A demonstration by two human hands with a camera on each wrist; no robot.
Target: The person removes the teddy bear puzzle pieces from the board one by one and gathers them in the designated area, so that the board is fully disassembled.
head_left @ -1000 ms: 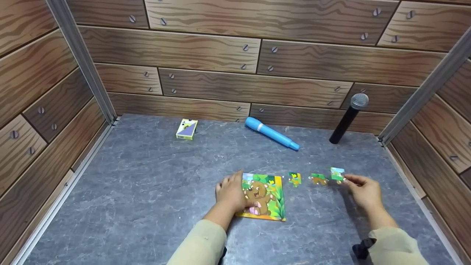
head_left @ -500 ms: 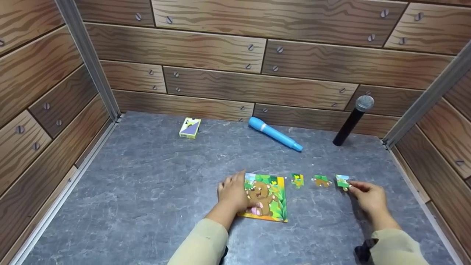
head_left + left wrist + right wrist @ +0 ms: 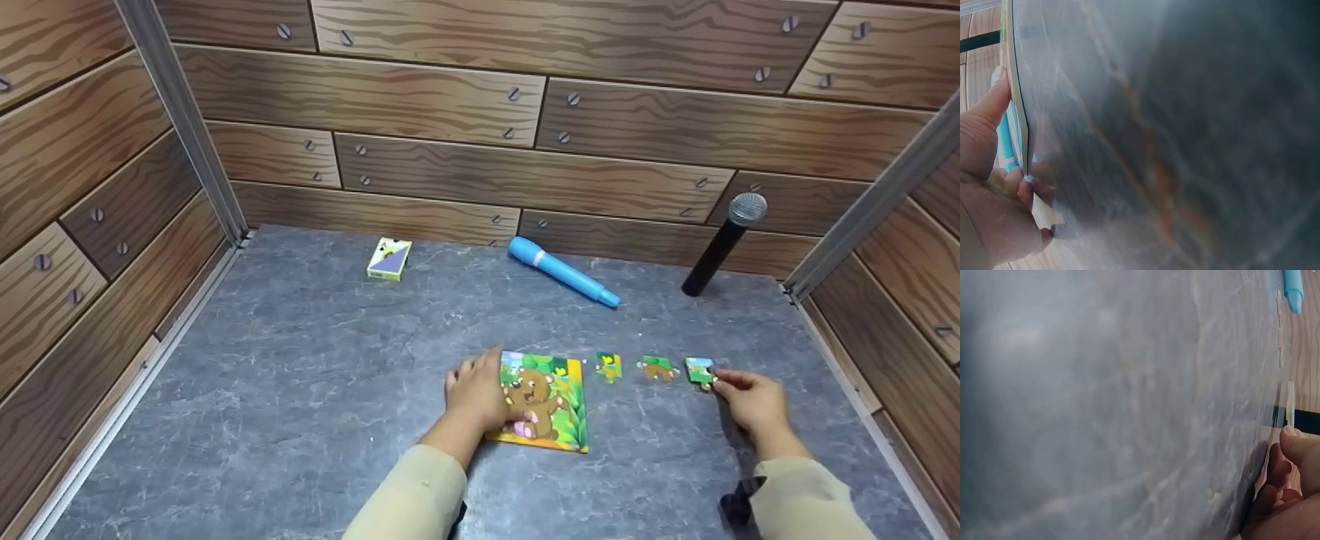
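A square jigsaw puzzle (image 3: 551,401) with a brown bear picture lies on the grey table. My left hand (image 3: 476,394) holds its left side, the thumb over the printed face and fingers at the edge, as the left wrist view shows the board's edge (image 3: 1023,121) beside the thumb. To the right, my right hand (image 3: 754,405) pinches a puzzle piece (image 3: 699,369) with blue and green print. In the right wrist view this held piece (image 3: 1291,402) appears slightly raised off the table. Two loose pieces, a green-and-yellow one (image 3: 608,366) and a brown-and-green one (image 3: 658,368), lie between the hands.
At the back stand or lie a card box (image 3: 389,259), a blue marker-shaped object (image 3: 564,272) and a black microphone (image 3: 720,247), which leans against the back wall. Wood-patterned walls (image 3: 442,157) enclose the table (image 3: 315,390) on the left, back and right.
The right hand has drawn its pinched piece slightly toward me, beside the two loose pieces. My left hand stays on the puzzle. The head view has shifted a little.
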